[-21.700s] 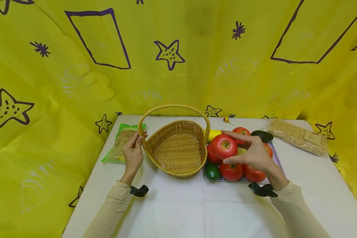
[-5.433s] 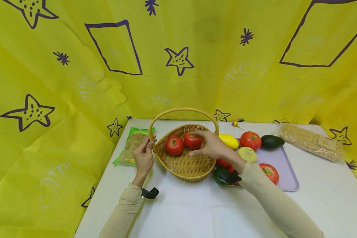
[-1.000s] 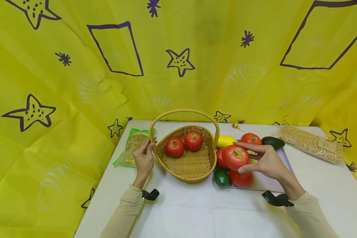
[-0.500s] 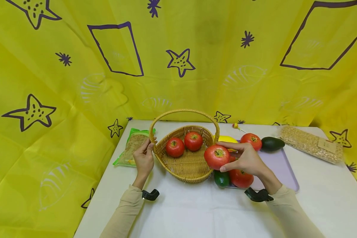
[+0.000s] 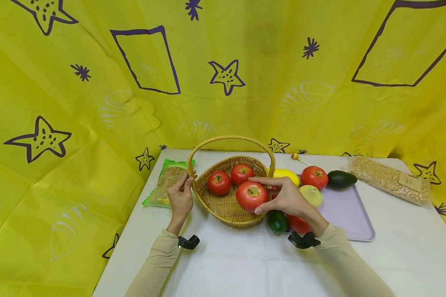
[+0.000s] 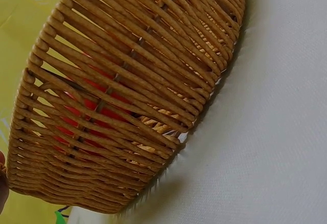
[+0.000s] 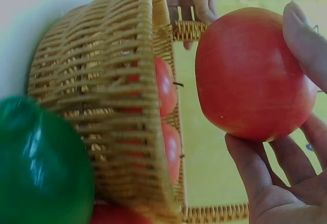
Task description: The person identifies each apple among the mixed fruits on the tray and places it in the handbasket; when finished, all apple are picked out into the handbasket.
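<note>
My left hand [image 5: 181, 198] grips the base of the handle on the wicker basket [image 5: 228, 211], at its left side. Two red apples [image 5: 219, 183] lie inside, toward the back; their red also shows through the weave in the left wrist view. Between thumb and fingers, my right hand [image 5: 288, 199] holds another red apple [image 5: 251, 196] above the basket's right part. The right wrist view shows this apple [image 7: 253, 76] apart from the rim, with the thumb on one side and fingers on the other. A dark green fruit [image 7: 43, 163] stands close by the basket wall.
Right of the basket is a lilac tray [image 5: 351, 212] with a red fruit [image 5: 314, 177], a pale yellow fruit [image 5: 311, 195], an avocado [image 5: 341, 179] and a yellow fruit [image 5: 287, 176]. A grain bag [image 5: 390, 179], a lollipop [image 5: 295, 156] and a green-edged packet [image 5: 167, 183] lie around.
Over the last second my right hand has carried the apple left from above the tray to over the basket. The basket held no apples in the oldest frame. My left hand keeps its grip.
</note>
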Demonstrator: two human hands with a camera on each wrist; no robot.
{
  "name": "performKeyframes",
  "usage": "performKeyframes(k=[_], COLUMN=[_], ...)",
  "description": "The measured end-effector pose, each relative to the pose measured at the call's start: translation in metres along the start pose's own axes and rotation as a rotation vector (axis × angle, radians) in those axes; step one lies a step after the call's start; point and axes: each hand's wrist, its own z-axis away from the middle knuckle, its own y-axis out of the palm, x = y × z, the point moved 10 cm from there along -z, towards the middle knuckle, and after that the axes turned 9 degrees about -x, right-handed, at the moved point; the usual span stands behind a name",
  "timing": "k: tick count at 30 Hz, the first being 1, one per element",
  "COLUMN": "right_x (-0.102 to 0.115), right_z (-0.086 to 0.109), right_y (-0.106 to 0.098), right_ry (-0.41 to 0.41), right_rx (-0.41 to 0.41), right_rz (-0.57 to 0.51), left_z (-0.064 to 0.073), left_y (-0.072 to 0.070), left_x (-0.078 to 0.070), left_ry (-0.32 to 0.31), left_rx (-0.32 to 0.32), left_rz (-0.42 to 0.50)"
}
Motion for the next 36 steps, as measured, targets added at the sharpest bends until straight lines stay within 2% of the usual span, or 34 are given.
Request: performKeyframes(k=[5, 9, 20, 26, 36], right_x=[-0.001, -0.005, -0.02, -0.024, -0.029], right_z=[-0.01, -0.016, -0.031, -0.039, -0.049], right_y=[0.015, 0.023, 0.04, 0.049, 0.062], right_ry=[0.015, 0.03, 0.088, 0.112, 0.138], right_rx=[0.029, 0.027, 0.023, 0.038, 0.072], right_rz=[-0.039, -0.029, -0.002, -0.03, 0.045], left_z=[-0.001, -0.001, -0.001, -0.001, -0.001], left_y=[-0.001, 0.0, 0.0, 0.0, -0.001], left_x=[0.0, 0.001, 0.002, 0.001, 0.005], left_ry=[-0.006, -0.005, -0.01, -0.009, -0.016], left_rx=[-0.012, -0.011, -0.004, 0.0, -0.004], left_rz=[0.0, -0.016, -0.009, -0.01, -0.017])
